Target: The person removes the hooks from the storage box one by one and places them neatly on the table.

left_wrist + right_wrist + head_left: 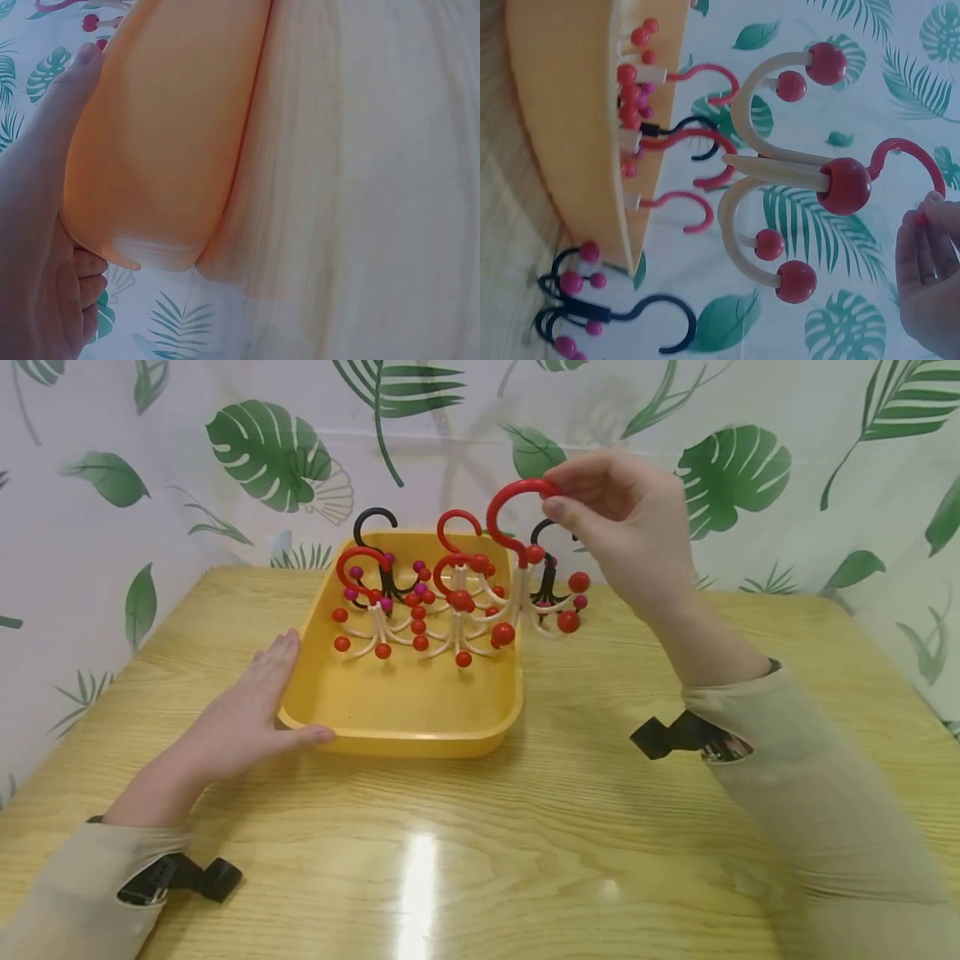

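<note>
My right hand (626, 527) pinches the tip of a red hook (517, 493) on a white multi-armed hanger with red balls; it hangs in the air over the right edge of the yellow tray (412, 745). The right wrist view shows this hanger (844, 186) large, held by the fingertips of the right hand (934, 270). My left hand (240, 714) rests against the tray's left front corner, thumb on the front rim. In the left wrist view the left hand (37, 187) touches the tray wall (165, 135).
Inside the tray stand several white hangers with red hooks (378, 618) and a black one (386, 564) with magenta balls at the back left. Another black hanger (589, 309) stands on the table (585, 827) outside the tray's right side. A leaf-patterned cloth (465, 435) hangs behind.
</note>
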Tool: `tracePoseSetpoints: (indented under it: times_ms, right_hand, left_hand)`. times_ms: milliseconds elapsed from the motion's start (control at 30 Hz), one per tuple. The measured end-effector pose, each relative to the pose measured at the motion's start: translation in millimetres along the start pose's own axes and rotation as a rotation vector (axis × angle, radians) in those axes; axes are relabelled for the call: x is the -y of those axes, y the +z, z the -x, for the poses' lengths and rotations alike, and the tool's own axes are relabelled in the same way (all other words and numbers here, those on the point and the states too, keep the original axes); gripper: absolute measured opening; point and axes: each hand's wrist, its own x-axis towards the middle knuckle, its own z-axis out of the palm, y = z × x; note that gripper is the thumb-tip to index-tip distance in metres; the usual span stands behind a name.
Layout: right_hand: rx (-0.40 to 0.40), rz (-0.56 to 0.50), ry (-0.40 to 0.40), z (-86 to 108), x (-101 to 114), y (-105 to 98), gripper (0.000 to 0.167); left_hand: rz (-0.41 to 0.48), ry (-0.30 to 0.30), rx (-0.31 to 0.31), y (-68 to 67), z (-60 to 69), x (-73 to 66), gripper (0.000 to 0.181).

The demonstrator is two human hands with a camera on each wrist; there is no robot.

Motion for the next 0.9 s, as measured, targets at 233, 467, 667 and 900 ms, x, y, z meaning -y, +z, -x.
tracePoseSetpoints:
  times_ms: [233, 467, 667, 900]
  right_hand:
    - [-0.062, 0.058, 0.124, -2.6, -20, -28, 0.02]
    - [-0.108, 0.025, 0.24, -6.0, -44, -50, 0.02]
    - [-0.098, 0.09, 0.33, -12.5, -64, -68, 0.024]
    - [-0.054, 0.184, 0.446, -17.1, -87, -85, 0.029]
  left_hand:
    - [0.007, -0.005, 0.006, -0.7, 0.0, -0.7, 0.116]
    - [0.005, 0.002, 0.0, -0.1, 0.2, 1.3, 0.116]
    - [0.008, -0.015, 0.003, -0.5, 0.6, 0.7, 0.116]
    - [0.01, -0.018, 0.004, -1.6, 0.7, -0.3, 0.116]
